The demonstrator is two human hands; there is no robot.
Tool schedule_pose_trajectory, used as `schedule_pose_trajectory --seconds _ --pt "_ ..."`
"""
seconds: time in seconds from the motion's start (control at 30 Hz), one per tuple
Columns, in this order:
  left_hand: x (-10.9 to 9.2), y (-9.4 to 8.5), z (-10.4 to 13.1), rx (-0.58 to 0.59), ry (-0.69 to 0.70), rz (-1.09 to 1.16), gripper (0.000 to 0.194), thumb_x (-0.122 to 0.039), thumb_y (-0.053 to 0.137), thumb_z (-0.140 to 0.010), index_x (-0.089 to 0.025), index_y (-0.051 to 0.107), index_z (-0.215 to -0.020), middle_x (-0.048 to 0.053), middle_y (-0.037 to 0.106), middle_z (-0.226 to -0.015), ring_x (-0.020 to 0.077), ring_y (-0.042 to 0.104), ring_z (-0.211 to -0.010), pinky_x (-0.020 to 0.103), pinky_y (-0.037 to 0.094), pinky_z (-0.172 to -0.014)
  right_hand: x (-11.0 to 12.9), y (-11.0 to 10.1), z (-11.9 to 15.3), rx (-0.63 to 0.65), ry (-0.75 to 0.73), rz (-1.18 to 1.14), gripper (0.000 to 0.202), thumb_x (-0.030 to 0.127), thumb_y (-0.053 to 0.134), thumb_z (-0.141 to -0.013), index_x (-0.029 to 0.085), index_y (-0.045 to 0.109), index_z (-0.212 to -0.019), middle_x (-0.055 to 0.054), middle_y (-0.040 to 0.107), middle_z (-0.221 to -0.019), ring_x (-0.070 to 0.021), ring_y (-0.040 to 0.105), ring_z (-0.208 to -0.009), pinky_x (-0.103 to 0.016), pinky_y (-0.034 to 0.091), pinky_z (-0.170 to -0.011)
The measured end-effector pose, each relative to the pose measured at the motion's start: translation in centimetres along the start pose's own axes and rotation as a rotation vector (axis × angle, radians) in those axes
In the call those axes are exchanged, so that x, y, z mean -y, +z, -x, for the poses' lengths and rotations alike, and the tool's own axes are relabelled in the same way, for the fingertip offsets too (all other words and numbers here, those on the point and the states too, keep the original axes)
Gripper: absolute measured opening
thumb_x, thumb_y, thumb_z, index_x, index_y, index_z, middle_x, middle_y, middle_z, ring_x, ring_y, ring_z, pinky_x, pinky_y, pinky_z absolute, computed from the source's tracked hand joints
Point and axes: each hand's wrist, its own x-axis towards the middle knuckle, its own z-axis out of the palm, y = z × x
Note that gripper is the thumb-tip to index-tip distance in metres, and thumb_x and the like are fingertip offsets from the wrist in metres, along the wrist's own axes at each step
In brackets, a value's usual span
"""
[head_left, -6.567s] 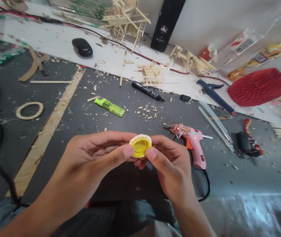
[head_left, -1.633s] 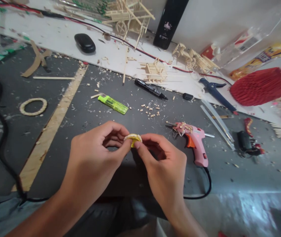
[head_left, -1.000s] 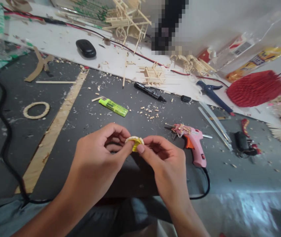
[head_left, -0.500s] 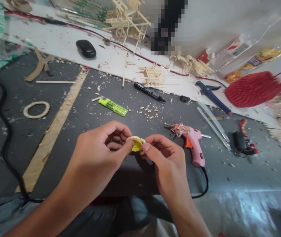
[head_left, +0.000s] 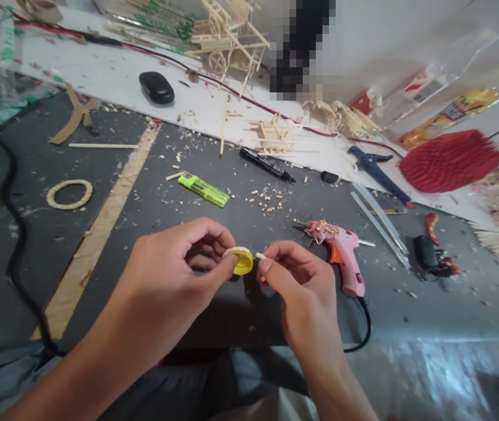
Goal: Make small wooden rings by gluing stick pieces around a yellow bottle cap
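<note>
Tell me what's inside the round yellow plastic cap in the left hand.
Inside the round yellow plastic cap, only yellow inner surface shows. The thumb of the left hand covers its left part; what lies beneath cannot be seen.

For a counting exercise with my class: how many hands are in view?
2. The left hand holds the yellow cap; the right hand, just apart from the cap, pinches a small pale piece. Some fingers are partly hidden.
</note>
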Motion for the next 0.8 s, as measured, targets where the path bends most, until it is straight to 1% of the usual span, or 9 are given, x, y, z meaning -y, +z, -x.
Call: schedule_pose_trajectory --seconds 0.13,0.2,0.33,0.37,0.43,0.5,0.57,0.67,0.8 --pt "-0.1 -0.4 -0.4 -0.059 -0.02 0.006 0.011 -0.035 0.083 -0.075 -0.027 0.077 -0.08 -0.005 0.079 -0.072 0.0115 0.074 -0.064 0.012 0.05 -0.056 0.1 -0.9 -0.3 -0.084 -0.13 0.058 0.01 0.027 0.083 -0.083 0.022 0.076 -0.078 0.003 0.064 -0.066 -0.0115 0.055 -0.061 -0.023 0.043 -0.055" --pt "-0.4 -0.7 -0.4 -0.067 -0.021 0.022 0.012 -0.035 0.083 -0.074 -0.025 0.077 -0.078 -0.004 0.078 -0.069 0.0108 0.071 -0.061 0.012 0.049 -0.053 0.4 -1.4 -0.4 -0.118 -0.208 0.228 0.01 0.029 0.08 -0.087 0.023 0.075 -0.08 0.003 0.067 -0.068 -0.0133 0.059 -0.062 -0.025 0.046 -0.057" --pt "-1.3 -1.0 -0.1 -0.027 -0.051 0.084 0.012 -0.033 0.084 -0.074 -0.023 0.077 -0.074 -0.003 0.075 -0.065 0.0114 0.069 -0.06 0.012 0.048 -0.052 0.8 -1.5 0.1 -0.051 -0.398 0.772 0.006 0.021 0.072 -0.091 0.023 0.077 -0.088 -0.002 0.074 -0.083 -0.017 0.063 -0.07 -0.03 0.049 -0.064" --pt "-1.4 -1.0 0.0 -0.006 -0.066 0.109 0.012 -0.032 0.085 -0.073 -0.023 0.077 -0.074 -0.003 0.073 -0.064 0.0111 0.068 -0.059 0.012 0.047 -0.051 0.9 -1.3 0.4 -0.023 -0.457 0.813 0.009 0.02 0.071 -0.092 0.022 0.078 -0.095 -0.004 0.076 -0.091 -0.0175 0.065 -0.074 -0.031 0.051 -0.067" --pt "-1.3 -0.9 0.1 0.024 -0.084 0.163 0.012 -0.03 0.086 -0.071 -0.023 0.076 -0.073 -0.005 0.07 -0.062 0.0093 0.063 -0.055 0.012 0.043 -0.049 1.0 -0.9 1.0 0.049 -0.514 0.742 0.016 0.022 0.069 -0.096 0.02 0.079 -0.11 -0.006 0.077 -0.103 -0.017 0.066 -0.078 -0.03 0.052 -0.069" --pt "-1.1 -0.8 0.2 0.033 -0.081 0.19 0.012 -0.029 0.086 -0.072 -0.024 0.075 -0.074 -0.006 0.069 -0.062 0.0087 0.062 -0.055 0.012 0.042 -0.049 1.1 -0.4 1.4 0.144 -0.475 0.623 0.016 0.025 0.07 -0.1 0.021 0.079 -0.113 -0.003 0.077 -0.097 -0.0147 0.065 -0.074 -0.028 0.051 -0.065" --pt "-0.8 -0.7 0.2 0.034 -0.077 0.171 0.009 -0.028 0.085 -0.075 -0.025 0.076 -0.076 -0.007 0.071 -0.064 0.0098 0.066 -0.058 0.012 0.043 -0.051 1.2 0.0 1.5 0.19 -0.41 0.566 0.012 0.025 0.071 -0.1 0.024 0.082 -0.107 0.002 0.075 -0.084 -0.0126 0.061 -0.068 -0.026 0.047 -0.06" --pt "-0.5 -0.5 0.2 0.019 -0.071 0.136 0.011 -0.03 0.085 -0.075 -0.026 0.075 -0.075 -0.007 0.071 -0.064 0.011 0.068 -0.061 0.013 0.045 -0.053 1.2 0.3 1.4 0.156 -0.355 0.55 0.013 0.023 0.072 -0.099 0.026 0.085 -0.1 0.003 0.073 -0.077 -0.0117 0.059 -0.065 -0.026 0.044 -0.059" --pt "-0.4 -0.1 0.2 -0.024 -0.056 0.135 0.014 -0.034 0.087 -0.075 -0.027 0.075 -0.078 -0.006 0.075 -0.07 0.0126 0.072 -0.065 0.014 0.048 -0.055 1.1 0.4 1.1 0.095 -0.262 0.517 0.01 0.026 0.074 -0.096 0.026 0.085 -0.095 0.002 0.077 -0.081 -0.0127 0.062 -0.066 -0.025 0.046 -0.058"
